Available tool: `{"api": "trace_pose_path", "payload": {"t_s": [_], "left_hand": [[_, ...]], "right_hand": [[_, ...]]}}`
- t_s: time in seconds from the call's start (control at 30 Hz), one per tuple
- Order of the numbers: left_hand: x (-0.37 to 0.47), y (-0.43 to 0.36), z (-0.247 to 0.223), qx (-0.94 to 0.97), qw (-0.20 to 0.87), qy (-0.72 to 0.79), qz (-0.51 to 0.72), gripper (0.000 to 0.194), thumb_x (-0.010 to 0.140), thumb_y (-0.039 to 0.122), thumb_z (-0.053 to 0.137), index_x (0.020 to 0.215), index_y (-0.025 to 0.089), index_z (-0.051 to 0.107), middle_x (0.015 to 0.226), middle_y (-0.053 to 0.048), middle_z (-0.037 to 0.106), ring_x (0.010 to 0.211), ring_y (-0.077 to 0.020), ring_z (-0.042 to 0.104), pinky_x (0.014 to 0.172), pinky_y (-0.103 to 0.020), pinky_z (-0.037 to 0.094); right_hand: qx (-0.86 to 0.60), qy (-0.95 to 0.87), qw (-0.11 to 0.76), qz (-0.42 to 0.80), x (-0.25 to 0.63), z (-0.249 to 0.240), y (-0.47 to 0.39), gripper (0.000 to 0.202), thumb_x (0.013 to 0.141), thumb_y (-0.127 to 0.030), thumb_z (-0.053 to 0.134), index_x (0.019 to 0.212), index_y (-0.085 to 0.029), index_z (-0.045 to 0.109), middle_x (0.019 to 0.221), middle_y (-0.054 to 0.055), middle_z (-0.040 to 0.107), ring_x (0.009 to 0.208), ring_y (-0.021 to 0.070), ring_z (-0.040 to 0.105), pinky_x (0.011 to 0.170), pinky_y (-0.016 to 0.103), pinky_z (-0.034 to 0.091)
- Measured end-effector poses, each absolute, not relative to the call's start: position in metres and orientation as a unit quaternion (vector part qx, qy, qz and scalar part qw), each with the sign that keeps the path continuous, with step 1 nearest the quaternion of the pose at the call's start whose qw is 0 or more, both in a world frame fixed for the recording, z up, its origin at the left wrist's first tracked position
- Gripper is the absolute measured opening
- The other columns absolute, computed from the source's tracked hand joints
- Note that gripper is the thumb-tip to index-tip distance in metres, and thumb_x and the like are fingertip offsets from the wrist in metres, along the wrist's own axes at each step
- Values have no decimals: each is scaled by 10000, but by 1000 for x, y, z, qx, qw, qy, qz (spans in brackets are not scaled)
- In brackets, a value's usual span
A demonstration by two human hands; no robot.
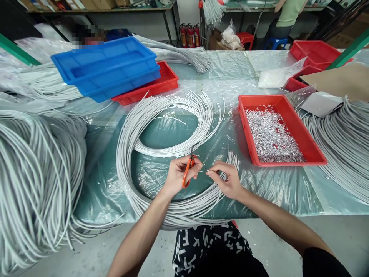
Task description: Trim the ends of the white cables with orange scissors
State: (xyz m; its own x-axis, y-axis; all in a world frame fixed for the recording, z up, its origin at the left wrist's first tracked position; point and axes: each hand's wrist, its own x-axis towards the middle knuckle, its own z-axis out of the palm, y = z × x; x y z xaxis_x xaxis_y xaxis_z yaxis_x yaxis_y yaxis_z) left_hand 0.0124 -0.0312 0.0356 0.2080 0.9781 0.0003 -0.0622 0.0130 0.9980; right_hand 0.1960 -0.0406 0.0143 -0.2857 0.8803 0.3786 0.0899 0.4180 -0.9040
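My left hand (pixel 176 175) is closed around orange-handled scissors (pixel 186 177), whose dark blades point away from me. Its thumb and forefinger meet near a thin, pale wire end (pixel 203 171). Opposite, my right hand (pixel 226 180) pinches the other side of that small wire end with thumb and forefinger. Both hands hover over a loose coil of white-grey cable (pixel 173 213) on the plastic-covered table. Cut cable ends (pixel 233 158) stick up just behind my right hand. Whether the pinched wire belongs to a cable of the coil is hidden by my fingers.
A red tray (pixel 250 142) of small shiny metal pieces stands right of the coil. Stacked blue trays (pixel 106 65) rest on a red tray (pixel 168 79) at back left. Large cable bundles (pixel 37 181) flank me on both sides. A person (pixel 288 17) is across the room.
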Motion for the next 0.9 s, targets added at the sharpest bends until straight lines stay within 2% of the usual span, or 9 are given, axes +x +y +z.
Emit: {"api": "trace_pose_path", "payload": {"t_s": [0.2, 0.47, 0.63, 0.9], "left_hand": [[12, -27, 36, 537, 525, 472, 461, 234, 796, 318, 707, 659, 142, 635, 522, 22, 539, 486, -85, 475, 521, -218, 387], [11, -17, 34, 479, 513, 536, 469, 212, 760, 337, 700, 723, 130, 676, 570, 16, 558, 483, -81, 477, 491, -206, 419], [7, -12, 27, 513, 441, 560, 479, 223, 755, 343, 705, 738, 126, 659, 556, 35, 519, 499, -79, 457, 497, -200, 384], [1, -9, 16, 565, 391, 555, 469, 233, 799, 336, 649, 719, 118, 624, 590, 40, 494, 544, -80, 418, 544, -205, 355]], "right_hand": [[-374, -674, 465, 436, 197, 11, -39, 250, 938, -311, 570, 754, -166, 655, 666, 20, 597, 622, 138, 517, 595, 276, 410], [-406, -637, 484, 442, 198, 9, -38, 293, 927, -366, 576, 734, -165, 665, 650, 10, 577, 612, 139, 520, 585, 269, 408], [-419, -614, 491, 454, 198, 6, -34, 308, 909, -414, 592, 759, -162, 687, 686, 18, 593, 629, 140, 529, 591, 263, 420], [-456, -542, 526, 470, 216, 22, -62, 280, 880, -423, 630, 755, -175, 660, 617, -15, 529, 525, 117, 459, 515, 257, 391]]}}
